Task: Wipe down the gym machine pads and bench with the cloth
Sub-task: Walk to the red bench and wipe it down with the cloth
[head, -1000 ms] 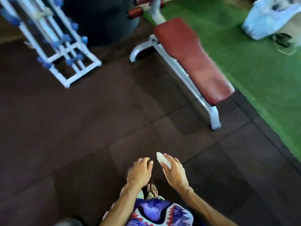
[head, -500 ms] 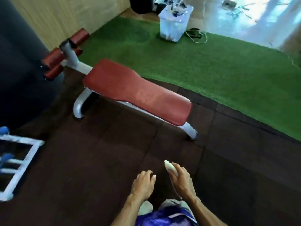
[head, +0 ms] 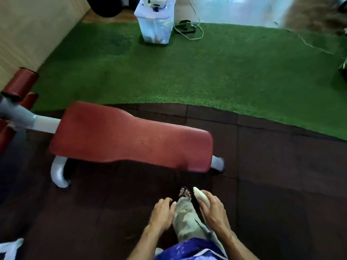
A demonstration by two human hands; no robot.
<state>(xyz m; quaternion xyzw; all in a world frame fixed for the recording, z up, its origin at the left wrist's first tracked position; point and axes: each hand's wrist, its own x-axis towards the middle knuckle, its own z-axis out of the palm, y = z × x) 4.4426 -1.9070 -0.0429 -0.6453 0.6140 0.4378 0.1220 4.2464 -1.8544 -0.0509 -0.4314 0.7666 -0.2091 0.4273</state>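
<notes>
The bench [head: 129, 137] is now seen much closer than a second ago, just ahead. The cloth [head: 201, 196] is gripped by the right hand [head: 214, 212]; the left hand [head: 161, 212] is loosely curled, empty. Wiping can be started soon.

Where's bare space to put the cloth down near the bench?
The bench pad top is bare along its length. Dark floor tiles between bench and green turf are free. Crowded: the turf's far edge, with a plastic bin and cables.

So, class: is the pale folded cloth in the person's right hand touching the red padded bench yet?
Apart. The head view shows the pale folded cloth, held in the right hand, low in the frame, with dark floor plainly showing between it and the red padded bench.
</notes>
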